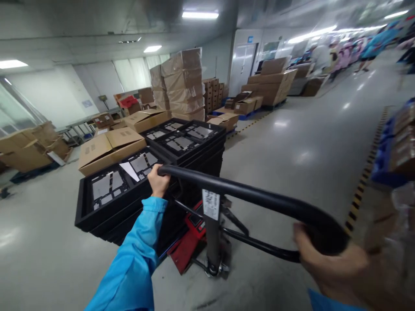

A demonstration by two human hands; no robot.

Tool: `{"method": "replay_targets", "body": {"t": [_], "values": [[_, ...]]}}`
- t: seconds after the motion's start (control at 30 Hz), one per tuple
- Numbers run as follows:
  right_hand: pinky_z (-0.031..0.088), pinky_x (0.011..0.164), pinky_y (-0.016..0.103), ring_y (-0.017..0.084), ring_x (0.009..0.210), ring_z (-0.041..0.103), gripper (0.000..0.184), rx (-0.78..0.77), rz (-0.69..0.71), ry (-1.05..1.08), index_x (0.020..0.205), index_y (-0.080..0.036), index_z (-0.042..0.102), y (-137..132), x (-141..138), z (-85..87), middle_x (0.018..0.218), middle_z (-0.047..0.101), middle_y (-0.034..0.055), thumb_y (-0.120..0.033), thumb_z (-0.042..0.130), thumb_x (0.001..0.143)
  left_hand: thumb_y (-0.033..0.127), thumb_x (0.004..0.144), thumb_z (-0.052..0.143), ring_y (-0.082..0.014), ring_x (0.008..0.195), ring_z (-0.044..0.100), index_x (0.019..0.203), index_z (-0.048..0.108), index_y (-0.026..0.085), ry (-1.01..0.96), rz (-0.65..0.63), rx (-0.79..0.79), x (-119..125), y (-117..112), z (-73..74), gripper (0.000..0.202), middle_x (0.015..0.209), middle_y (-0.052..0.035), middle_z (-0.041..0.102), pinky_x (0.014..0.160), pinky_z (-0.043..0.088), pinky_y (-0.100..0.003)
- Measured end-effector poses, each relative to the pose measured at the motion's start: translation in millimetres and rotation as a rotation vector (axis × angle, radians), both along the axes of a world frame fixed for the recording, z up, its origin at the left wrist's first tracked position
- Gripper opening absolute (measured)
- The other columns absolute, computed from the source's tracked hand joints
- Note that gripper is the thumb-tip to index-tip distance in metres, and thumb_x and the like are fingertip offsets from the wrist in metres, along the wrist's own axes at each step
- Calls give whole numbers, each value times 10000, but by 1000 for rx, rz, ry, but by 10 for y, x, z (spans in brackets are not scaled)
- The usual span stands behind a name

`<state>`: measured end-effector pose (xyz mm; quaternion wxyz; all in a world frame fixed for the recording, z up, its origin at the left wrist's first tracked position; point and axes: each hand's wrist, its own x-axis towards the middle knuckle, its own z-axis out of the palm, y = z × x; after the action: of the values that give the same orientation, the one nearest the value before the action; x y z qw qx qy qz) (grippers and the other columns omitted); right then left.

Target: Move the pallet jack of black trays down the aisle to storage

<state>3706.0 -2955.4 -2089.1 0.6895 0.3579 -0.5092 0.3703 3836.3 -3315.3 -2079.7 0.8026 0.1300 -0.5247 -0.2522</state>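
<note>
My left hand is wrapped round the left end of a black looped handle of a red pallet jack. My right hand grips the right end of the same handle, close to the camera and blurred. Both arms wear blue sleeves. The jack carries stacks of black trays with grey inserts, right in front of my left hand.
Cardboard boxes lie beside the trays, and tall wrapped box stacks stand behind. More boxes on pallets line the far wall. A yellow-black floor stripe runs on the right beside blue racks. Several people stand far back right.
</note>
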Motion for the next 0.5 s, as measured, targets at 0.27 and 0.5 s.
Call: {"method": "replay_targets", "body": {"t": [0.27,0.5], "values": [[380,365,189,98,322,454,229,178,316,33,608,-189,481,-455,-801,770,423,465,-38,-221,590,807,272,546,521,-137,568,458,636,493,194,-2,184,196,-482,-129,481,123,553,37,474,573,385,-250],[410,411,215,119,393,506,197,253,486,-49,607,-184,519,-821,-1605,1532,467,523,-10,-257,582,778,246,550,556,-127,548,419,628,459,194,44,317,328,-1051,-322,1055,135,536,56,433,564,331,-257]]}}
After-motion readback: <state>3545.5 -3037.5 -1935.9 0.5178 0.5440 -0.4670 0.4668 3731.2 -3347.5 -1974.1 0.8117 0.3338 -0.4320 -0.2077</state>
